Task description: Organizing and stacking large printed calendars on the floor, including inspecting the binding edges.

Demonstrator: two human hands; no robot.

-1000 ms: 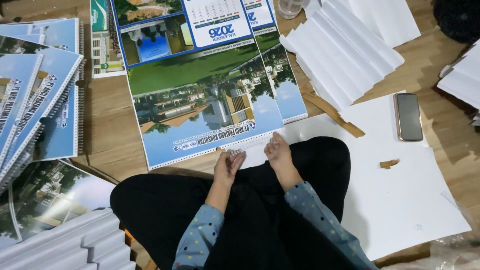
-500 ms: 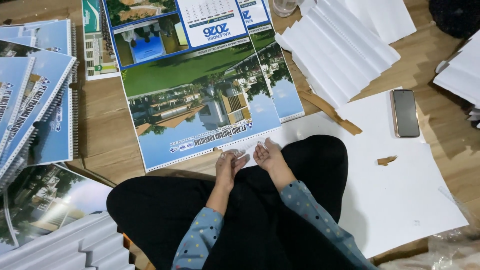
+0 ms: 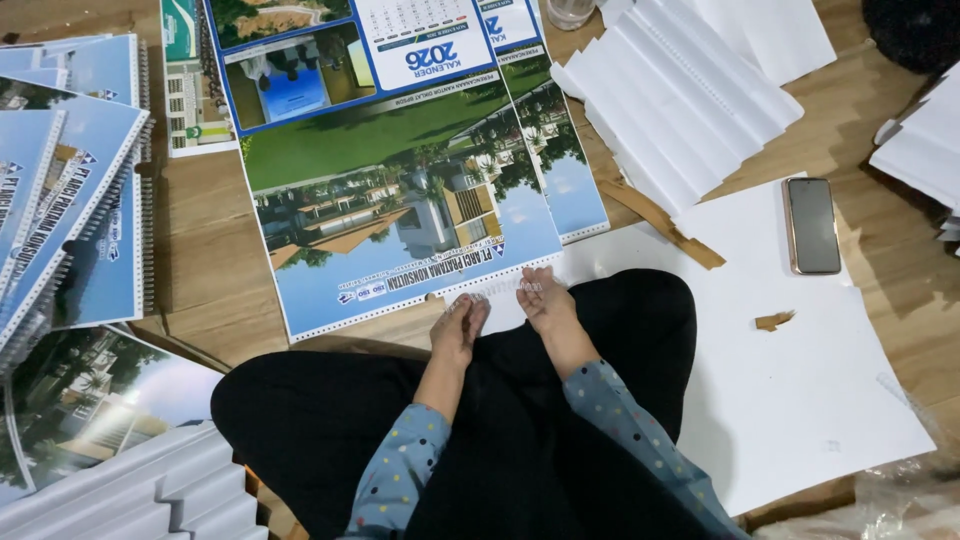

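Touching one calendar sheet (image 3: 400, 200) edge | two hands: left hand (image 3: 460, 328), right hand (image 3: 541, 300) | fingers together | one phone (image 3: 812, 225)

I see one screen: a dark, rectangular phone (image 3: 812, 225) lying face-up on white sheets (image 3: 800, 400), right of me.

Both hands are drawing closer together at the punched lower edge of the calendar sheet (image 3: 400, 200) — the left hand (image 3: 460, 330) and right hand (image 3: 545, 300) now nearly touching — while the sheet is sliding slightly up and leftward.
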